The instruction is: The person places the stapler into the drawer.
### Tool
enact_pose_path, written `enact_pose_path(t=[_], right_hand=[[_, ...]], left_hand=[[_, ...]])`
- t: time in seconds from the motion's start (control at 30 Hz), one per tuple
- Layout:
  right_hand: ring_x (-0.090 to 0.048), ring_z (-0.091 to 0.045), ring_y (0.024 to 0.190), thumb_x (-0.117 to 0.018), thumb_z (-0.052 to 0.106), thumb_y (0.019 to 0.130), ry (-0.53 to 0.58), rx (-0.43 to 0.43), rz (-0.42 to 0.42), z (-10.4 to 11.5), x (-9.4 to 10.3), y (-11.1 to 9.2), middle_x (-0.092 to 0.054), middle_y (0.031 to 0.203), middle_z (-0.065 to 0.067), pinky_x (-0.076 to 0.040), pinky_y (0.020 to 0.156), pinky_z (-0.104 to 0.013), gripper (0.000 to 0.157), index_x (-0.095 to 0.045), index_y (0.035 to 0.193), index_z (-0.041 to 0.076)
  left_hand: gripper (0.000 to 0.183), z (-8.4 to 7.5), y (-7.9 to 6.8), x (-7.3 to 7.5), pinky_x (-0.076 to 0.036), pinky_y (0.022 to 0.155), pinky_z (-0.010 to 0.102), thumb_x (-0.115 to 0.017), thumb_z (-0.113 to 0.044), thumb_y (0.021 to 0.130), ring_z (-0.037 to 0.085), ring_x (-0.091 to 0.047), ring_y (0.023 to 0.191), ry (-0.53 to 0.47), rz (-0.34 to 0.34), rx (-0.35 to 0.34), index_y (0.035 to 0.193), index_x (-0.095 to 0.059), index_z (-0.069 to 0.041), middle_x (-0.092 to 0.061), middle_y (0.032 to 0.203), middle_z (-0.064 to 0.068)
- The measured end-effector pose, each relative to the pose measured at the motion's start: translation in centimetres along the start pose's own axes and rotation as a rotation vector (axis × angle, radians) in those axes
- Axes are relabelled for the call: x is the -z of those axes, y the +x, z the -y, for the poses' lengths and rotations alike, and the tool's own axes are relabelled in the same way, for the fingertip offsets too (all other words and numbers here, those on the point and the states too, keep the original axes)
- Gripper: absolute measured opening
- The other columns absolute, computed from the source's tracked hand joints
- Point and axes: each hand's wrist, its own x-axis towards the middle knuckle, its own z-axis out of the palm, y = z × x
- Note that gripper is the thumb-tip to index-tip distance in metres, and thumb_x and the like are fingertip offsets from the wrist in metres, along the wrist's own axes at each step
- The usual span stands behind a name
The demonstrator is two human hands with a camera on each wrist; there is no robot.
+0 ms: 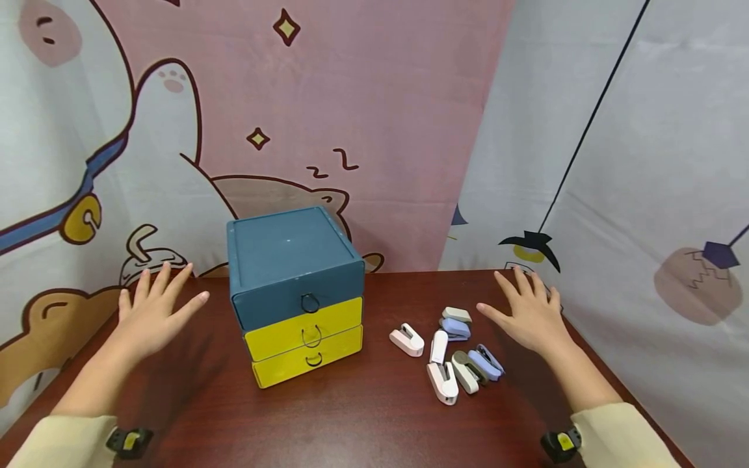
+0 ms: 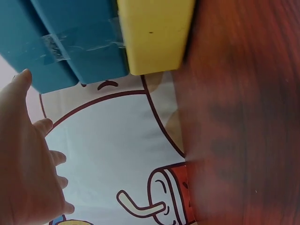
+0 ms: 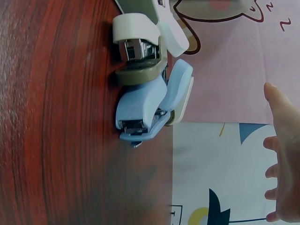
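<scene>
Right hand: mine, fingers spread wide, holding nothing; nearer of the two to the staplers. Staplers: on the table, loosely grouped at my right hand's 8 o'clock, apart from my fingers. Blue stapler, rightmost of the group: at 7 to 8 o'clock, long axis roughly 10 to 4. Left hand: mine, fingers spread, holding nothing; drawer unit apart, at its 3 o'clock.

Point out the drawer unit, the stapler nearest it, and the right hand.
Drawer unit [image 1: 285,299]: head view, on its blue front.
Nearest stapler [image 1: 409,342]: head view, middle of its body.
Right hand [image 1: 531,318]: head view, back of the hand.
</scene>
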Motion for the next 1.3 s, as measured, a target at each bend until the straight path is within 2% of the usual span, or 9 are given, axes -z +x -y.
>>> enact_pose_path(t=[0.23,0.47,0.57,0.7,0.83,1.0,1.3], right_hand=[[-0.011,-0.051,0.135,-0.047,0.066,0.089,0.029,0.013,-0.069,1.0,0.2,-0.5,-0.017,0.151,-0.028,-0.001,0.098,-0.073,0.085,-0.03,0.15,0.009],[-0.014,-0.049,0.135,-0.052,0.061,0.09,0.087,0.051,-0.164,3.0,0.6,-1.2,-0.024,0.149,-0.027,-0.005,0.1,-0.071,0.08,-0.033,0.15,0.012],[-0.017,-0.047,0.135,-0.054,0.059,0.09,0.115,0.068,-0.201,4.0,0.6,-1.4,-0.026,0.149,-0.026,-0.007,0.101,-0.069,0.078,-0.035,0.149,0.011],[-0.022,-0.046,0.134,-0.058,0.055,0.089,0.163,0.096,-0.255,5.5,0.7,-1.5,-0.03,0.148,-0.024,-0.01,0.102,-0.067,0.075,-0.039,0.146,0.009],[-0.026,-0.044,0.133,-0.062,0.051,0.089,0.223,0.124,-0.3,7.2,0.8,-1.7,-0.033,0.147,-0.022,-0.013,0.104,-0.064,0.072,-0.043,0.144,0.008],[-0.03,-0.041,0.132,-0.066,0.046,0.087,0.303,0.164,-0.351,9.4,0.6,-2.0,-0.038,0.145,-0.018,-0.016,0.105,-0.061,0.068,-0.047,0.141,0.009],[-0.039,-0.033,0.128,-0.073,0.036,0.083,0.42,0.288,-0.453,13.5,0.1,-2.0,-0.048,0.138,-0.008,-0.022,0.105,-0.056,0.061,-0.054,0.135,0.01]], left_hand=[[0.071,-0.8,-0.2,0.5,0.016,0.097,0.07,-0.038,-0.047,0.101,0.048,0.016,0.137,-0.121,-0.077,-0.038,0.155,-0.008,-0.014,0.003,0.155,0.026],[0.063,-2.1,-0.5,1.0,0.007,0.101,0.069,-0.041,-0.034,0.103,0.045,0.008,0.14,-0.337,-0.171,-0.104,0.155,-0.013,-0.012,-0.004,0.156,0.025],[0.061,-2.9,-0.6,1.1,0.0,0.101,0.071,-0.042,-0.031,0.102,0.044,0.002,0.141,-0.435,-0.194,-0.106,0.155,-0.015,-0.017,-0.007,0.157,0.021],[0.06,-4.2,-0.6,1.2,-0.009,0.098,0.074,-0.042,-0.033,0.102,0.047,-0.009,0.139,-0.53,-0.207,-0.075,0.155,-0.016,-0.026,-0.011,0.157,0.017],[0.059,-5.2,-0.2,1.0,-0.013,0.099,0.072,-0.041,-0.032,0.103,0.047,-0.014,0.138,-0.62,-0.213,-0.08,0.155,-0.017,-0.023,-0.016,0.156,0.018],[0.059,-5.7,0.3,0.5,-0.014,0.103,0.068,-0.04,-0.03,0.103,0.044,-0.016,0.139,-0.734,-0.193,-0.104,0.155,-0.015,-0.019,-0.018,0.156,0.018],[0.061,-6.0,1.1,-0.9,-0.011,0.106,0.065,-0.042,-0.032,0.101,0.039,-0.019,0.139,-0.863,-0.182,-0.061,0.155,-0.016,-0.02,-0.021,0.155,0.016]])
